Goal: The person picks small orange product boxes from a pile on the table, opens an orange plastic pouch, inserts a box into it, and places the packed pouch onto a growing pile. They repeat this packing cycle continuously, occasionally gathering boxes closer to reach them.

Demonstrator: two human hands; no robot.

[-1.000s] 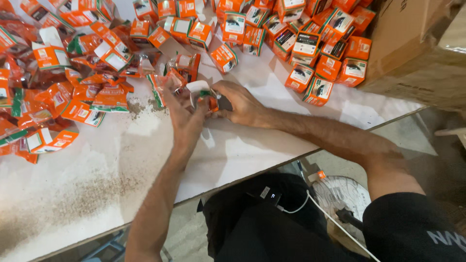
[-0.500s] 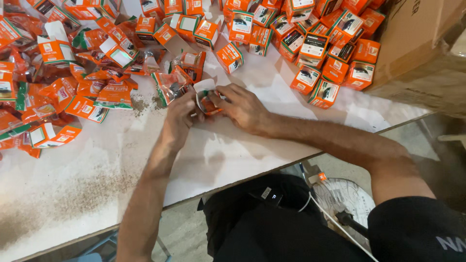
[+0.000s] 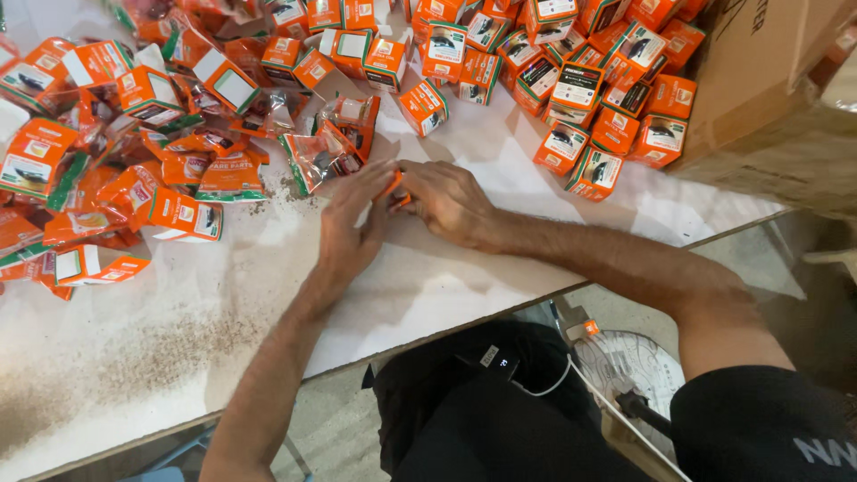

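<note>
White table (image 3: 268,303), seen from above, dusted with brown grit toward the near-left corner. Near edge running diagonally from lower left up to the right, bare floor beyond it. Open tabletop only in the near half, between the hands and that edge; far half crowded.

At far right, a large brown carton (image 3: 759,80) overhanging the table's right end, closing off that side. Beside it, a tight cluster of closed orange boxes (image 3: 580,98) spread along the top. At left, a loose heap of flattened orange cartons and clear bags (image 3: 134,152), reaching nearly to the left hand. One bag (image 3: 317,161) just beyond the fingertips.

Below the table edge, dark-trousered lap with a small black device (image 3: 500,361) and white cable; a round fan grille (image 3: 634,366) on the floor at right.

At centre, left hand (image 3: 353,219) and right hand (image 3: 446,201) pressed together on the table, fingers curled around a small orange box (image 3: 393,186), mostly hidden between them. Both hands grasping the box, only an orange sliver showing at the fingertips.
</note>
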